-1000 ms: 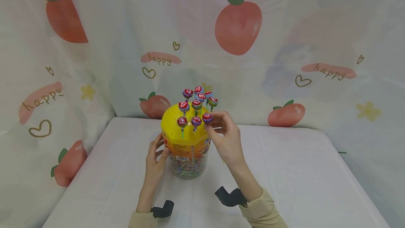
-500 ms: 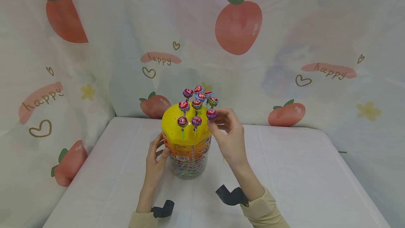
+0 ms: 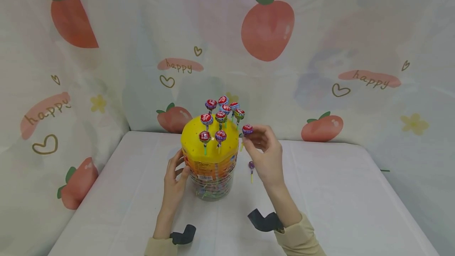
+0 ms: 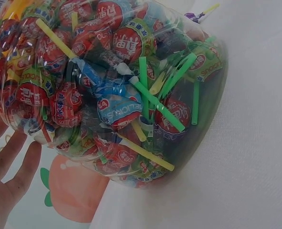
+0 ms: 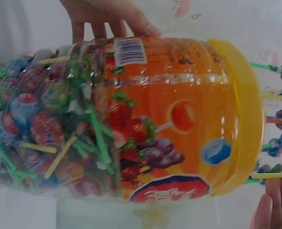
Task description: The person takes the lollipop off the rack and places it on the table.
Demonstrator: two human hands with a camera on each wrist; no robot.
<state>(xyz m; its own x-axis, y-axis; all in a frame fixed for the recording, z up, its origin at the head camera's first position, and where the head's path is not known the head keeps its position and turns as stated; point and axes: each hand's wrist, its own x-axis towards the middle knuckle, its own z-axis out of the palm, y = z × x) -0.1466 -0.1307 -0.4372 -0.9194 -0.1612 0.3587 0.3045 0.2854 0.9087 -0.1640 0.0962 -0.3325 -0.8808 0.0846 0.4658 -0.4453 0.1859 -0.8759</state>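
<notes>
A lollipop jar [image 3: 213,169] with an orange label and yellow lid [image 3: 193,139] stands upright on the table. Several wrapped lollipops [image 3: 206,119] stick up from the lid's holes. My left hand [image 3: 174,177] holds the jar's left side, thumb toward the front; its fingers [image 4: 24,167] lie along the clear wall in the left wrist view. Just right of the lid, my right hand [image 3: 264,153] pinches a red-and-purple lollipop [image 3: 247,130] near its head. That lollipop's yellow stick [image 5: 269,175] points down, its end free beside the lid in the right wrist view.
Another purple lollipop [image 3: 251,165] with a yellow stick lies on the white tablecloth [image 3: 330,200], right of the jar. More lollipops [image 4: 119,107] fill the jar's clear lower part. A fruit-printed cloth [image 3: 227,19] hangs behind the table.
My right hand has drawn the pinched lollipop out of the lid and moved it to the right. The lollipop lying on the table now shows fully. My left hand stays on the jar.
</notes>
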